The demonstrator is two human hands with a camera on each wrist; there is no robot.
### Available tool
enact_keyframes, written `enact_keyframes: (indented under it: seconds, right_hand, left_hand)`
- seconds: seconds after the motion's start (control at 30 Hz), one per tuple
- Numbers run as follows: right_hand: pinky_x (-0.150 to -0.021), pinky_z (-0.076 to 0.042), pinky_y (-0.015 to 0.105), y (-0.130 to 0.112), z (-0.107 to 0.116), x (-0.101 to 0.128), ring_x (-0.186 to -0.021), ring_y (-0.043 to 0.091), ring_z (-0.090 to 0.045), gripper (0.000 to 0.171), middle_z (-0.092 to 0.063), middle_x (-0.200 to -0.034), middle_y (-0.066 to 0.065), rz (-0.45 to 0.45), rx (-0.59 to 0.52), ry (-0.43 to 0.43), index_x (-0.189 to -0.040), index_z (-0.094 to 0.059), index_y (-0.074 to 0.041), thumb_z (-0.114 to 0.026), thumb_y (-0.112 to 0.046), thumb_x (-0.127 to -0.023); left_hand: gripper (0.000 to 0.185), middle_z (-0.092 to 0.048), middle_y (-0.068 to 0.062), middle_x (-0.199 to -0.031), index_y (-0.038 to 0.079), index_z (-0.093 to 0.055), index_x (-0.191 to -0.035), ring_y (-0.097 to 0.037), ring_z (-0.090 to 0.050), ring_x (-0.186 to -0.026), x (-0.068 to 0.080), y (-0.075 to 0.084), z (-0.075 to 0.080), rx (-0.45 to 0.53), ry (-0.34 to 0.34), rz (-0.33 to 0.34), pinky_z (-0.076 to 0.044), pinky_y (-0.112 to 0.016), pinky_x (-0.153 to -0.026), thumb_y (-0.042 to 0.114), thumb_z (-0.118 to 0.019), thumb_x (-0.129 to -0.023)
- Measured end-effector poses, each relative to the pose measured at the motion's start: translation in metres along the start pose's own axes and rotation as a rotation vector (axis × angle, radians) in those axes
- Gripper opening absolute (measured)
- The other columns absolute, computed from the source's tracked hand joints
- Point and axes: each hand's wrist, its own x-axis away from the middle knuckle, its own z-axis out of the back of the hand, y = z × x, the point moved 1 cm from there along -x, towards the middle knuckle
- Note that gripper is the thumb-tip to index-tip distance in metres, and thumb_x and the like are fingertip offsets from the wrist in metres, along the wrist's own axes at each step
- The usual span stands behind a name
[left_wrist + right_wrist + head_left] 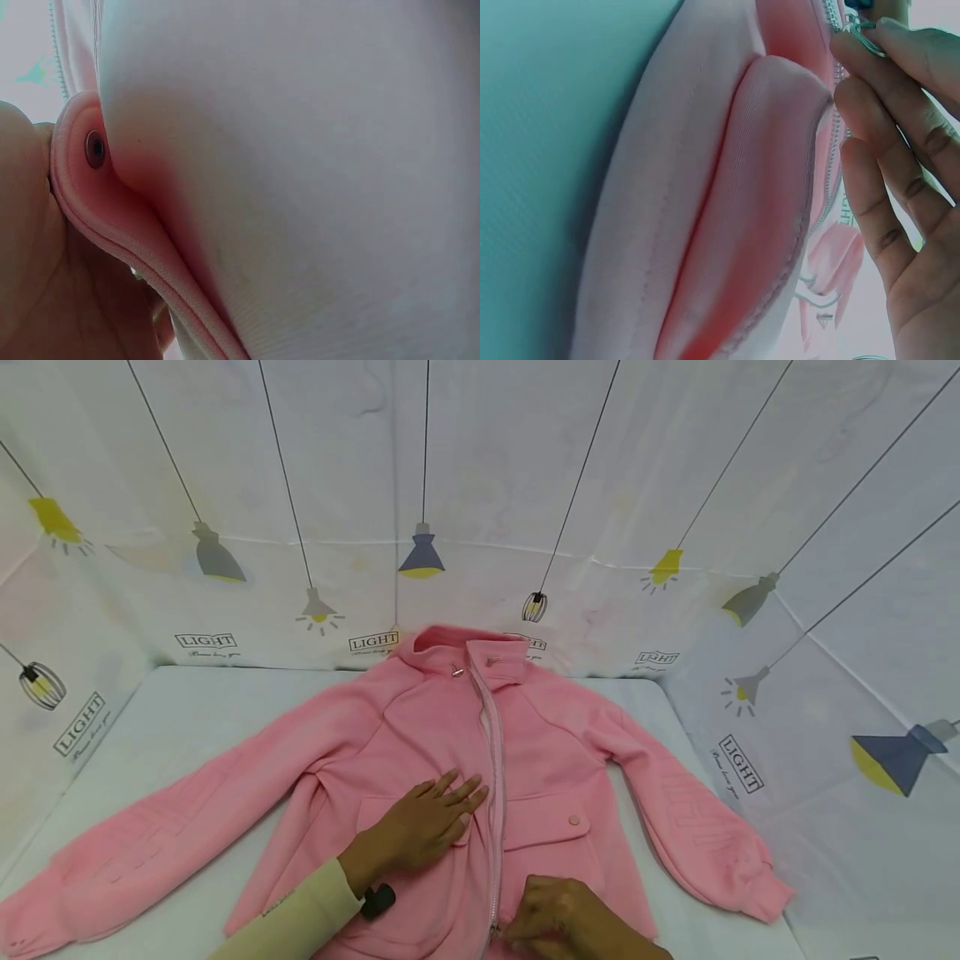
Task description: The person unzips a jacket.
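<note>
A pink jacket [551, 739] lies front up, its collar at the far side and both sleeves spread outward. My left hand [427, 822] rests on the jacket's left half with fingers spread, fingertips beside the zipper [495, 827]. Low on the front, my right hand [558, 914] pinches the zipper pull [866, 41] between thumb and index finger, the other fingers loosely extended. Close to my left hand, the left wrist view shows a pocket flap [135, 240] with a metal snap [95, 148]. The jacket's bottom hem runs out of the head view.
The jacket lies on a pale table [202, 710]. A white cloth [480, 460] printed with hanging lamps rises behind and at both sides. One sleeve [180, 818] reaches the left frame edge; the other sleeve [697, 827] ends near the table's right edge.
</note>
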Motion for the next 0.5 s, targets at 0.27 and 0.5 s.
enact_keyframes:
  seconds: [0.27,0.5]
  right_hand:
    - [-0.084,-0.048,0.004,-0.003,-0.002,0.001,-0.087,0.000,-0.067,0.013,-0.079,-0.093,-0.008,0.019,-0.058,-0.030,-0.106,-0.085,-0.016,-0.080,-0.014,-0.094]
    - [-0.086,-0.053,0.008,-0.003,-0.009,0.002,-0.089,-0.003,-0.066,0.019,-0.077,-0.086,-0.007,0.075,-0.198,-0.072,-0.083,-0.080,-0.018,-0.068,-0.023,-0.098]
  left_hand:
    - [0.052,-0.036,-0.004,-0.174,0.019,-0.037,-0.168,-0.037,-0.031,-0.162,-0.002,-0.004,-0.005,0.026,-0.013,0.014,-0.036,-0.057,-0.125,0.030,-0.032,-0.117]
    - [0.053,-0.031,0.001,-0.176,0.024,-0.033,-0.169,-0.032,-0.026,-0.164,-0.003,-0.008,-0.011,0.036,-0.030,0.031,-0.032,-0.055,-0.128,0.035,-0.027,-0.117]
